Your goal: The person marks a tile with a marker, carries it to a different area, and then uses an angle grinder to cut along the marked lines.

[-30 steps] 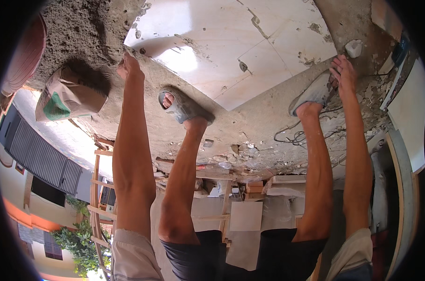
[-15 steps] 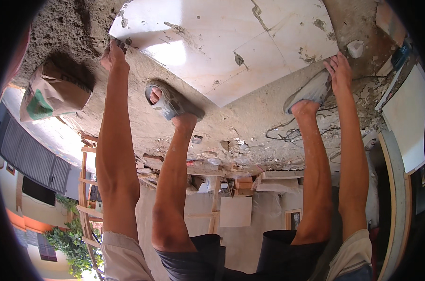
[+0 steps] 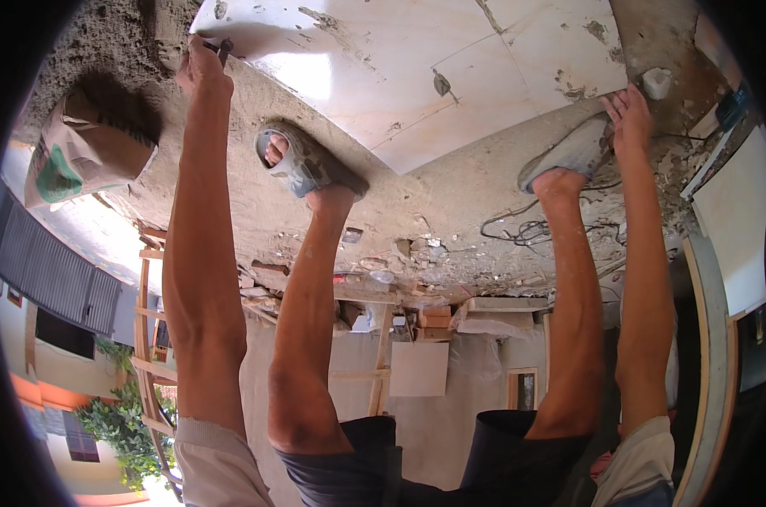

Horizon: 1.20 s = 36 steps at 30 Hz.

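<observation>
A large white tile (image 3: 417,76) lies on the rough floor, one corner pointing toward me between my feet. Thin lines cross its face, along with grey mortar smears and a dark lump. At its left corner, my left hand (image 3: 204,69) is closed around a small dark tool (image 3: 224,49), whose exact kind I cannot make out. My right hand (image 3: 629,118) rests by the right corner, fingers stretched out and slightly apart, touching the tile's edge. A sandalled foot stands near each hand, the right one close beside my right hand.
A brown paper sack (image 3: 91,152) with a green patch stands at the left, beside grey sand (image 3: 104,51). A tangled black cable (image 3: 531,235) runs behind my right foot. Rubble (image 3: 425,253) is strewn behind me. A white chunk (image 3: 656,83) lies near the tile's right corner.
My view has shifted slightly, so the tile and feet appear higher in the picture. Both hands stay at the tile's corners; the dark tool in the left shows more clearly.
</observation>
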{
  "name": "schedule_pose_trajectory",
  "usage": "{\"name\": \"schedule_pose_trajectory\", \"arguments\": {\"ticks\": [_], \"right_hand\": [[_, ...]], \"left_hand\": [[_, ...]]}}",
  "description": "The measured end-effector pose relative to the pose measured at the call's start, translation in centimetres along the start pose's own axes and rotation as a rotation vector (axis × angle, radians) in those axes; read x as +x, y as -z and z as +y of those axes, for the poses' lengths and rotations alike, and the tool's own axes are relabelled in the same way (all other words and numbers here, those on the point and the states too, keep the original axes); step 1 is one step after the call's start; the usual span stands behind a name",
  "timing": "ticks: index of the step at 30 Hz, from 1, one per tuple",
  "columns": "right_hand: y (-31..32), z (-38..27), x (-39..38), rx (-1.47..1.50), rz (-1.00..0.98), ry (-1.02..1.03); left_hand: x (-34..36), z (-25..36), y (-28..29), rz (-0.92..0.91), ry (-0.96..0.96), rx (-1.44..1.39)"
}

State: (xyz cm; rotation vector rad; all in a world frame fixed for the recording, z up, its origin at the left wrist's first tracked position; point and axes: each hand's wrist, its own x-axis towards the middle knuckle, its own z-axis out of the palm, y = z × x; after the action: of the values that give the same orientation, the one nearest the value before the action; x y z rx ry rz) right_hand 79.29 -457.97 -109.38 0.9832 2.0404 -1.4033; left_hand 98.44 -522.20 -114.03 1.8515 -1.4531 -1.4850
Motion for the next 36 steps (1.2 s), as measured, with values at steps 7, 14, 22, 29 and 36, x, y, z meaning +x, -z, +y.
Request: {"name": "schedule_pose_trajectory", "arguments": {"ticks": [7,14,22,29,36], "right_hand": [[-0.7,-0.7,0.7,0.126,-0.082,-0.102],[-0.8,-0.3,1.1,0.225,-0.072,-0.228],[-0.5,-3.1,0.3,0.221,-0.028,-0.193],[7.4,-8.4,-4.6,0.256,-0.040,-0.191],[18.2,-18.3,-6.5,0.301,0.061,-0.208]], "left_hand": [[3.6,0.2,0.3,-0.017,0.203,-0.039],[1.8,3.6,-1.9,-0.154,0.457,-0.001],[-2.7,8.3,-2.3,-0.071,0.505,-0.047],[-8.6,16.7,-0.2,-0.148,0.437,-0.034],[-19.5,30.4,-10.1,-0.247,0.430,-0.041]]}}
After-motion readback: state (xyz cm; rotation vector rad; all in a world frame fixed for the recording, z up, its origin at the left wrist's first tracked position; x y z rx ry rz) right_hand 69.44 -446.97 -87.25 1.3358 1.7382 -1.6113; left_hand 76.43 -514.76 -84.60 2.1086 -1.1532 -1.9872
